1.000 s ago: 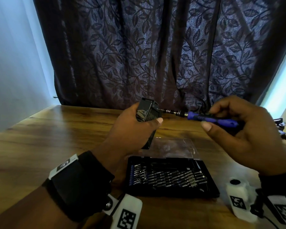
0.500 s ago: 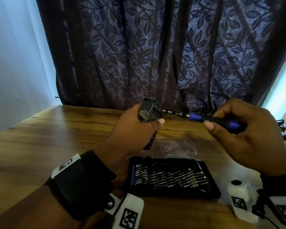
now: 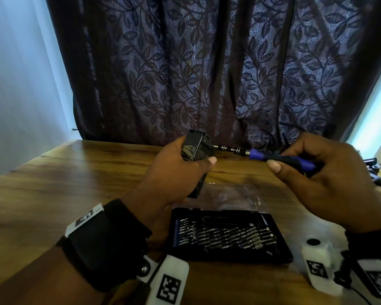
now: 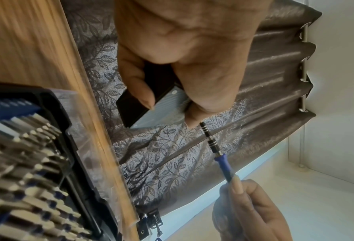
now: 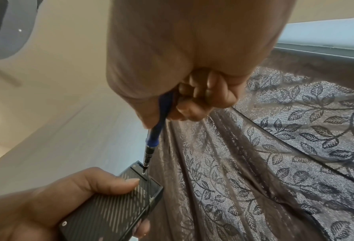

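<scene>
Along the bottom edge of the head view, a black strap (image 3: 101,241) with white coded tags wraps the left wrist. Just above it, at lower centre, an open bit case (image 3: 224,258) lies flat on the wooden table (image 3: 53,194). Rows of metal bits fill its tray, and its clear lid (image 3: 231,194) is folded back toward the middle of the frame.

Above the case, at frame centre, the left hand (image 3: 174,175) is raised off the table and grips a black box (image 3: 195,150) with a striped, carbon-look face. The thumb lies across that face, the fingers curl round the far side, and the box stands roughly on end.

Right of centre, the right hand (image 3: 330,179) pinches the blue-and-black handle of a screwdriver (image 3: 260,155) between thumb and curled fingers. The shaft runs nearly level toward the left. In the right wrist view its tip sits on a small screw (image 5: 143,173) in the box's end face, near one corner.

Behind both hands, a dark leaf-patterned curtain (image 3: 207,73) fills the upper frame, with pale wall (image 3: 20,84) at upper left.
</scene>
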